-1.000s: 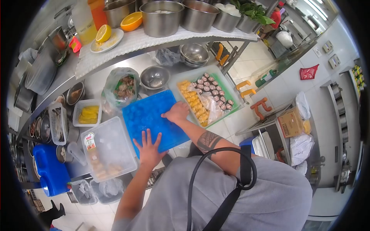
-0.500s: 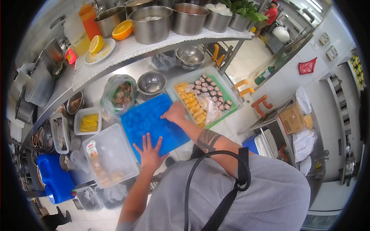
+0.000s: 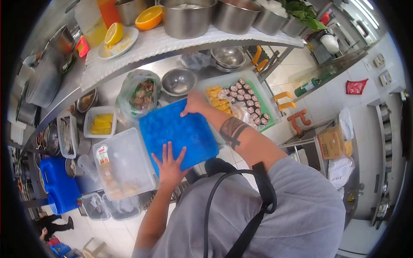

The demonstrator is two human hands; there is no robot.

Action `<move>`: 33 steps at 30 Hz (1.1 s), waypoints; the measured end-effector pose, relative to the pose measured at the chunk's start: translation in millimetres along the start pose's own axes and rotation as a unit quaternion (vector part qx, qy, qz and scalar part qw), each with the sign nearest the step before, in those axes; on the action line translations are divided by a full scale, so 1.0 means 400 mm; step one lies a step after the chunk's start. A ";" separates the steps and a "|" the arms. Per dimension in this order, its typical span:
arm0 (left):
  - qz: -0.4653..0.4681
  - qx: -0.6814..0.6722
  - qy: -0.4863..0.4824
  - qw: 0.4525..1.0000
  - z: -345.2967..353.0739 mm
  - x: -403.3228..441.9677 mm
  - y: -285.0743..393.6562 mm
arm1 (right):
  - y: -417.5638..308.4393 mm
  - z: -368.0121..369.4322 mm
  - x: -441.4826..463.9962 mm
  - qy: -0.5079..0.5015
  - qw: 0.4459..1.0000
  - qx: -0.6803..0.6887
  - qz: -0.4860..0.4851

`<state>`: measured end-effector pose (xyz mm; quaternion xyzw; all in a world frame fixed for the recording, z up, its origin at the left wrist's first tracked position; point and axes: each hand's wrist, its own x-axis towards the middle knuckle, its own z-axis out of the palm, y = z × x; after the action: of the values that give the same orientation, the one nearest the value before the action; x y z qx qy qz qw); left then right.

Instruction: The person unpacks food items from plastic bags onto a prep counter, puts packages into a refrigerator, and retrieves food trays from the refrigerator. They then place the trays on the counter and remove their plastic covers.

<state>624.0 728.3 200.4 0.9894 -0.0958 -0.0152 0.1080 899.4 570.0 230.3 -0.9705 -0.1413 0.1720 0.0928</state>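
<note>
A flat blue plastic lid (image 3: 183, 135), with rounded shapes showing faintly through it, lies in front of me. My left hand (image 3: 170, 170) rests on its near edge, fingers spread. At the far right corner, my right hand (image 3: 198, 105) grips the edge; its thumb lies on top and its other fingers are hidden. Just right of the lid is a clear tray (image 3: 269, 92) of yellow dumplings (image 3: 219, 103) and dark-wrapped pieces with pink tops (image 3: 248, 101), partly under plastic film. To the left sits a translucent lidded container (image 3: 124, 159) with pale food inside.
Beyond the lid are a steel bowl (image 3: 179, 81) and a plastic bag (image 3: 140, 92) of food. A white basket (image 3: 100, 121) holds yellow pieces. The raised shelf (image 3: 180, 43) carries steel pots (image 3: 187, 21) and cut oranges (image 3: 149, 18). A person's legs (image 3: 56, 223) show lower left.
My right hand has moved along the blue lid's right edge to its far corner. My left hand stays spread on the near edge. The view has shifted slightly.
</note>
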 end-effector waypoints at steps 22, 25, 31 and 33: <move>-0.055 -0.097 0.047 0.993 -0.041 0.012 -0.016 | 0.079 0.032 -0.336 -0.029 0.941 0.328 0.077; -0.055 -0.092 0.055 0.993 -0.032 0.017 -0.013 | 0.052 0.006 -0.355 0.003 0.950 0.305 0.061; -0.055 -0.102 0.090 0.989 -0.034 0.013 -0.009 | 0.017 -0.028 -0.405 0.019 0.919 0.388 0.068; -0.035 -0.084 0.064 0.994 -0.055 -0.004 -0.012 | 0.004 -0.010 -0.418 0.124 0.841 0.526 -0.018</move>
<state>624.5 737.8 220.8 0.9784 -0.0524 0.0360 0.1965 750.5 516.6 285.2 -0.7867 -0.0342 0.0968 0.6087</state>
